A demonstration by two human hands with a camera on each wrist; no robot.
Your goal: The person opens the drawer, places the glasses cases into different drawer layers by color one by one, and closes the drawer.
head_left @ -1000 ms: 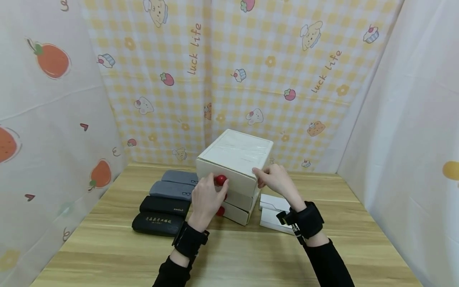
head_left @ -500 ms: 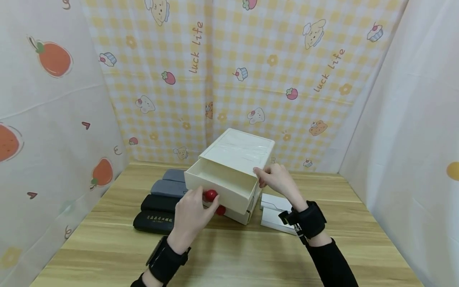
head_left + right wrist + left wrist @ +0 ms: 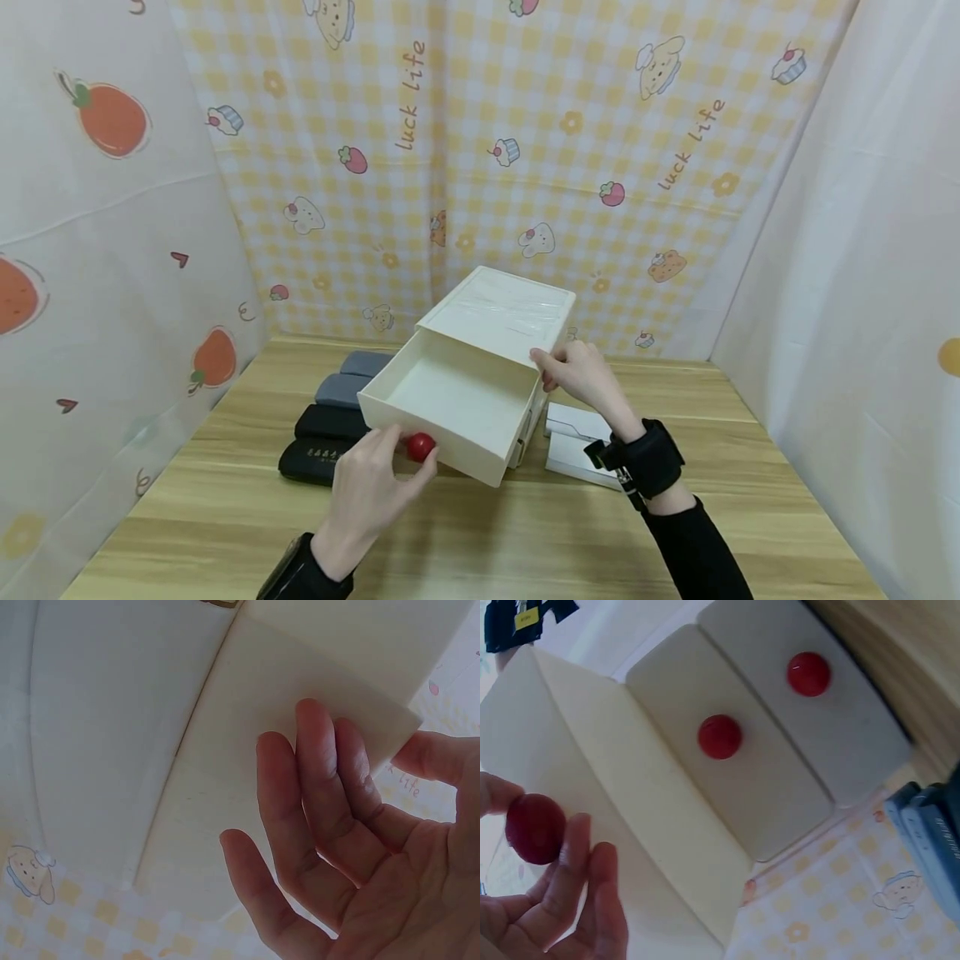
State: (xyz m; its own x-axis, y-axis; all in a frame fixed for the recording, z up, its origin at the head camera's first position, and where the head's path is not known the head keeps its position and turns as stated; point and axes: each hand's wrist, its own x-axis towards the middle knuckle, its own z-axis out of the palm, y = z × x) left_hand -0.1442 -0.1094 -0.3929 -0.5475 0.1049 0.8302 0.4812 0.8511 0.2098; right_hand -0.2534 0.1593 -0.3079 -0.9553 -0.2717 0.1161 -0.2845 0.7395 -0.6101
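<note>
A cream drawer cabinet stands angled on the wooden table, its top drawer pulled well out and bare inside. My left hand pinches that drawer's round red knob between thumb and fingers, also plain in the left wrist view. Two lower drawers with red knobs are pushed in there. My right hand grips the cabinet's front right top edge. In the right wrist view its thumb lies over the edge and its fingers lie along the side wall.
Left of the cabinet lie black glasses cases and grey-blue cases, partly behind the drawer and left hand. White flat cases lie to the right, beneath the right forearm. A patterned curtain hangs behind the table.
The top drawer has slid out from closed, toward me and to the left, with my left hand on its knob. My right hand has stayed at the cabinet's edge.
</note>
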